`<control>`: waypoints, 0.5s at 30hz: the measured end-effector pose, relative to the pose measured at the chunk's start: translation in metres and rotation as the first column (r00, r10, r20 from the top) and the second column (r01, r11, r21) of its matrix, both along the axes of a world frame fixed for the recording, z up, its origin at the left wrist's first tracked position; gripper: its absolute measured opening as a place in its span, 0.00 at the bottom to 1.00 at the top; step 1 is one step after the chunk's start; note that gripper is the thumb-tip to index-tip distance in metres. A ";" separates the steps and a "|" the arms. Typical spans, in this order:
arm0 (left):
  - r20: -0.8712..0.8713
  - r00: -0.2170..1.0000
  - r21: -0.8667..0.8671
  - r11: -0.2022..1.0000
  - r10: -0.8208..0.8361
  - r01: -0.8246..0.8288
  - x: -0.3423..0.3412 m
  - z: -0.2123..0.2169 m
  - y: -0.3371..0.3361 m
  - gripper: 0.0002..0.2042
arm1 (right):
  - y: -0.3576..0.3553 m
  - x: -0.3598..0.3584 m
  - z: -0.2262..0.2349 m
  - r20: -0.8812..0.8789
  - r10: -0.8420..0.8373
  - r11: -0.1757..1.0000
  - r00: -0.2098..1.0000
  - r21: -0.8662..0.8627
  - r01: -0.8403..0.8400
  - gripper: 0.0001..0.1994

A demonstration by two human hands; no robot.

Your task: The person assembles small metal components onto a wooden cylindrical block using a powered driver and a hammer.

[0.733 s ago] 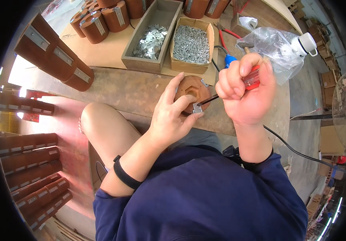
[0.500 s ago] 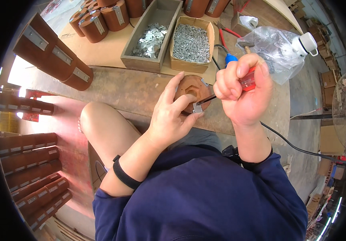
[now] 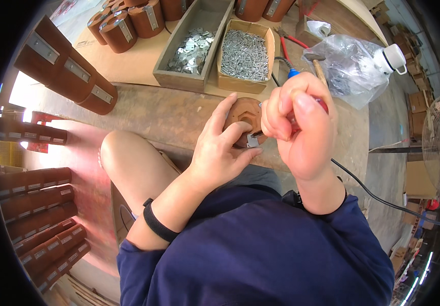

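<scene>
My left hand (image 3: 219, 145) steadies a round, reddish-brown block (image 3: 240, 109) on the bench, fingers spread around its near-left side. A six-sided recess shows in the block's top. At its near edge, by my left thumb and forefinger, sits a small silver metal plate (image 3: 253, 141). My right hand (image 3: 306, 135) is closed around a red-handled screwdriver (image 3: 293, 124) just right of the block. Its dark shaft points toward the plate, mostly hidden behind my fingers. Whether the tip is in a screw, I cannot tell.
Beyond the block stand a cardboard box (image 3: 229, 83) of screws and a wooden tray (image 3: 177, 80) with metal plates. Brown cylinders (image 3: 118, 35) are stacked at the left. A hammer (image 3: 318, 65), red-handled pliers (image 3: 284, 46) and a bagged plastic bottle (image 3: 391, 57) lie at the right.
My right hand has moved left and nearer to me, turning with the screwdriver, so less of the shaft shows. My left hand and the block have hardly moved.
</scene>
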State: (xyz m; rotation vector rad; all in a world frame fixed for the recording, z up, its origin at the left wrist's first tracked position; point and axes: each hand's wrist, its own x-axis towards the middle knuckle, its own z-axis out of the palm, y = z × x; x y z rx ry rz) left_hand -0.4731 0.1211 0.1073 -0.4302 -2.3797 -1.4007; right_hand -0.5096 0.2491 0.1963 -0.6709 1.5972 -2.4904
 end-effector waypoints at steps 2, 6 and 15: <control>0.048 0.999 0.059 0.998 -0.022 0.019 0.000 -0.001 0.000 0.17 | 0.006 -0.004 0.005 -0.007 0.015 0.996 1.000 0.086 -0.014 0.07; -0.054 0.998 -0.039 0.999 -0.034 0.032 -0.001 -0.004 -0.002 0.17 | 0.012 -0.030 0.012 0.095 0.464 0.876 0.881 0.096 -0.472 0.09; -0.047 0.995 -0.081 0.993 -0.084 0.080 0.001 0.000 -0.005 0.18 | 0.012 -0.036 0.014 0.092 0.417 0.893 0.904 0.142 -0.427 0.07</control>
